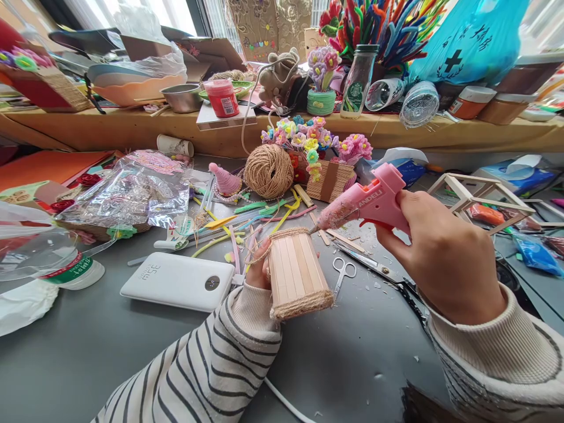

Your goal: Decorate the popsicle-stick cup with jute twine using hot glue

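My right hand [445, 252] is closed around the handle of a pink glue gun [370, 202]. The gun's nozzle points left and down, at the upper right rim of a small container made of wooden craft sticks [296, 267]. My left hand [259, 264] grips that container from its left and far side, and most of the fingers are hidden behind it. Twine [304, 304] is wound around the container's lower edge, and more runs along the upper rim. A strand of twine crosses the left fingers. The container is tilted slightly above the grey table.
A white power bank [178, 282] lies left of my left arm. Behind the container are a ball of twine [268, 170] and pipe-cleaner flowers [304, 138]. Small scissors [343, 270] and larger scissors [374, 264] lie to the right, near a wooden stick frame [480, 200].
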Tool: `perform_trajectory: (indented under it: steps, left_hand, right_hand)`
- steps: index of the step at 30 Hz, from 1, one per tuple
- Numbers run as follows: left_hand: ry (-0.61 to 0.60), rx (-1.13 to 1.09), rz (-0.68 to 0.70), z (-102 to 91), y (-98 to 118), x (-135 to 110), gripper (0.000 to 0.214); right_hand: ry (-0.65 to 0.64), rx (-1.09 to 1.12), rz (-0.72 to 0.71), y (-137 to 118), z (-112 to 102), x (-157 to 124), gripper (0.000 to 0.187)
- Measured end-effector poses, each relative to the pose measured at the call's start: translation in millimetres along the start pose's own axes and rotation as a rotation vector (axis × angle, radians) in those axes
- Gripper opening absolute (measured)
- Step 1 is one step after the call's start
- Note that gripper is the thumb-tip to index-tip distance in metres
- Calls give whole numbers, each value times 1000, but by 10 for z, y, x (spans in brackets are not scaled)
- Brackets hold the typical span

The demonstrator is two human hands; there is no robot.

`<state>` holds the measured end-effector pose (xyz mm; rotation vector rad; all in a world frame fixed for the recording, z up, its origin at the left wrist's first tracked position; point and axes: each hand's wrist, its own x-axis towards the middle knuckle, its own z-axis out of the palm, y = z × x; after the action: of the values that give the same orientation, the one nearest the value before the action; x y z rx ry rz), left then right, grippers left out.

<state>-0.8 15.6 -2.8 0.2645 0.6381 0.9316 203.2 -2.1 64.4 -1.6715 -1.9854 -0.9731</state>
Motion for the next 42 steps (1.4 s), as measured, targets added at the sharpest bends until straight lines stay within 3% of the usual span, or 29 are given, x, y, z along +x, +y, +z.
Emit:
perform_trajectory:
  steps: [11, 16, 23, 29, 42]
  left_hand:
    - [1, -25, 8, -18, 11, 15, 71]
    - [-78, -23, -11, -58, 13, 26, 65]
    - [-107, -23, -43, -70, 35, 44, 71]
    - [-69, -30, -5, -42, 30, 35, 78]
    - [-68, -16, -14, -11, 34, 26, 67]
  right_hand:
    - [-5, -16, 5, 0, 15, 2, 24]
    - [-9, -12, 5, -3, 14, -2, 23]
    - [-13, -12, 5, -6, 13, -8, 23]
    - [-29, 10, 16, -16, 6, -6, 21]
    - [-38, 30, 36, -19, -5, -4, 25]
